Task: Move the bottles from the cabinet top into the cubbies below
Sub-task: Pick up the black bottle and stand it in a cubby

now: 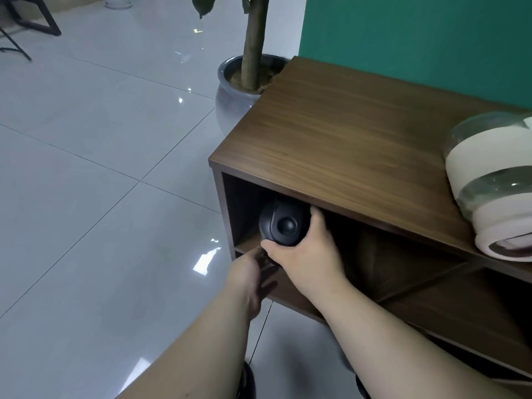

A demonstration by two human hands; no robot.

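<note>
A black bottle (280, 224) lies on its side in the top left cubby of the wooden cabinet (331, 133), its round end facing me. My right hand (305, 251) is wrapped around that end from below and from the right. My left hand (247, 276) sits just under it at the front edge of the shelf, with its fingers lost in shadow at the lower cubby. On the cabinet top at the far right lies a large clear bottle (495, 182) with a wide white label, on its side and partly cut off by the frame.
A potted plant in a grey glazed pot (230, 90) stands on the floor against the cabinet's far left corner. A green wall rises behind the cabinet. Glossy grey floor tiles (100, 168) spread to the left. Dark furniture legs (37, 21) show at top left.
</note>
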